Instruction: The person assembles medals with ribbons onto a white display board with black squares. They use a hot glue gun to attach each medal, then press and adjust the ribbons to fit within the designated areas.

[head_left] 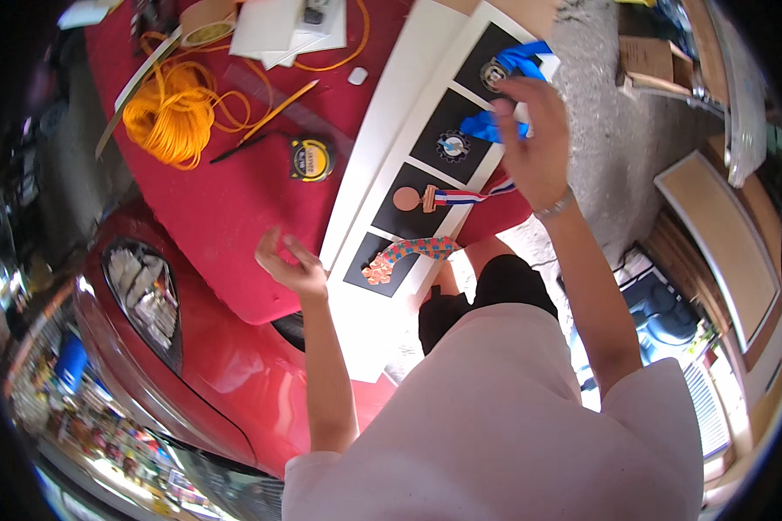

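A long white frame [467,80] with several black square openings lies at a slant along the red surface's right edge. Two round silver-toned medals, an upper one [493,73] and a lower one [453,146], rest on black squares with blue ribbons [523,59]. Below them sit a bronze medal [407,199] on a red, white and blue ribbon and an orange flower-shaped medal [378,269] on a patterned ribbon. My right hand [540,143] hovers over the blue ribbons, thumb and fingers curved but apart. Left of the frame, my left hand [293,267] is open, fingers loosely bent, holding nothing.
On the red cloth-like surface [235,221] lie an orange cord bundle [169,117], a yellow pencil [278,110], a yellow-black tape measure [311,160], a tape roll [208,22] and white sheets [265,26]. A red car [226,365] stands at lower left, boards [725,234] at right.
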A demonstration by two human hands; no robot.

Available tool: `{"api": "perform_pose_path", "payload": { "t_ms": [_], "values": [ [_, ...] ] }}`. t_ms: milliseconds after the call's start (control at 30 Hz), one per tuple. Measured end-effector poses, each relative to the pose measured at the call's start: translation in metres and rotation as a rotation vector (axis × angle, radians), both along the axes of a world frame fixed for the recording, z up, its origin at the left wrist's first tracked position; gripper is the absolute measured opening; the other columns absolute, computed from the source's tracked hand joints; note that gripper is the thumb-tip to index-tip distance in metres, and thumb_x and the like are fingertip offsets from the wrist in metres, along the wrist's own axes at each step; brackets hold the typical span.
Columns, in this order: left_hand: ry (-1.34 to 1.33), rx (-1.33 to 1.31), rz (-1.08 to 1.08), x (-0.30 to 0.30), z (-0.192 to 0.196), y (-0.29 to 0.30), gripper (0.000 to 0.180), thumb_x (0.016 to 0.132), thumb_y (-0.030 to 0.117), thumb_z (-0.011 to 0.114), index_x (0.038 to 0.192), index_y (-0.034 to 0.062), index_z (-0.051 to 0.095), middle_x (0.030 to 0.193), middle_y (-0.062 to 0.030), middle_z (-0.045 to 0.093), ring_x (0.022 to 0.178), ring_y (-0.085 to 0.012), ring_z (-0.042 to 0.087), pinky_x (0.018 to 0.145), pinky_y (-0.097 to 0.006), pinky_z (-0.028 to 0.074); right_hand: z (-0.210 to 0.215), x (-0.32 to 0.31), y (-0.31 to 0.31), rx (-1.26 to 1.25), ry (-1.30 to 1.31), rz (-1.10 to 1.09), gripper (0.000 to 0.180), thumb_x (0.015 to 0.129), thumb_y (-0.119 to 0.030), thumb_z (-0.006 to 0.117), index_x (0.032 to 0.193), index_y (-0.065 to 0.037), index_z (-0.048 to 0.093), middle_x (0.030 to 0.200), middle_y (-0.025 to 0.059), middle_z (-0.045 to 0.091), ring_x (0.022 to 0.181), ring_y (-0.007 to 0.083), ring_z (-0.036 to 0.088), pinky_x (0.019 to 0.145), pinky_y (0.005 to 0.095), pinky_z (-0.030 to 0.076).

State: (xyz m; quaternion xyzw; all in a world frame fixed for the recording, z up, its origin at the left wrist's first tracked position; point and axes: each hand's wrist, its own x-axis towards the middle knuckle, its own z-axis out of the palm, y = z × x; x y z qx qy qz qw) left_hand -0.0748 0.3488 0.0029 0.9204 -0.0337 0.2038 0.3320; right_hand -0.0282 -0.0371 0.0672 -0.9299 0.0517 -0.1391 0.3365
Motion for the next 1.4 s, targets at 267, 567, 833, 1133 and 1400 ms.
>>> {"api": "perform_pose_path", "payload": {
  "t_ms": [267,567,833,1133,1400],
  "values": [
    [0.224,0.033,-0.772,0.073,0.014,-0.125,0.04,0.086,0.013,0.079,0.124,0.0102,0.07,0.126,-0.0109,0.066,0.113,-0.0326,0.062,0.095,-0.044,0.047,-0.054,-0.087,0.048,0.098,0.116,-0.362,0.038,0.085,-0.016,0.082,0.12,-0.009,0.068,0.115,0.0126,0.06,0.107,0.0335,0.057,0.092,0.0438,0.048],
    [0.206,0.15,-1.004,0.111,-0.01,-0.167,0.054,0.078,0.024,0.084,0.131,0.022,0.072,0.145,-0.005,0.059,0.136,-0.031,0.049,0.112,-0.044,0.039,-0.079,-0.085,0.077,-0.042,0.085,-0.459,0.048,0.079,-0.027,0.089,0.124,-0.02,0.073,0.128,0.0099,0.056,0.113,0.0318,0.051,0.099,0.0458,0.042],
    [0.206,0.102,-0.955,0.107,-0.019,-0.167,0.046,0.071,0.024,0.091,0.115,0.018,0.079,0.144,-0.0035,0.062,0.134,-0.0293,0.051,0.112,-0.044,0.039,-0.086,-0.085,0.083,-0.018,0.06,-0.506,0.04,0.083,-0.025,0.086,0.121,-0.023,0.075,0.129,0.0089,0.057,0.118,0.0309,0.052,0.1,0.0461,0.04],
    [0.205,0.052,-0.941,0.108,-0.02,-0.17,0.044,0.068,0.023,0.093,0.11,0.0171,0.08,0.141,-0.0019,0.064,0.133,-0.0281,0.053,0.11,-0.043,0.04,-0.086,-0.084,0.086,-0.025,0.055,-0.533,0.038,0.082,-0.024,0.086,0.119,-0.024,0.077,0.129,0.0077,0.058,0.117,0.03,0.052,0.099,0.0446,0.041],
    [0.221,0.031,-0.93,0.108,-0.022,-0.17,0.043,0.068,0.022,0.093,0.108,0.0181,0.081,0.14,-0.0016,0.065,0.132,-0.0279,0.052,0.109,-0.043,0.041,-0.087,-0.084,0.086,-0.033,0.053,-0.533,0.039,0.081,-0.022,0.086,0.119,-0.024,0.078,0.129,0.0069,0.058,0.116,0.0298,0.052,0.099,0.0439,0.041]
  ]
}}
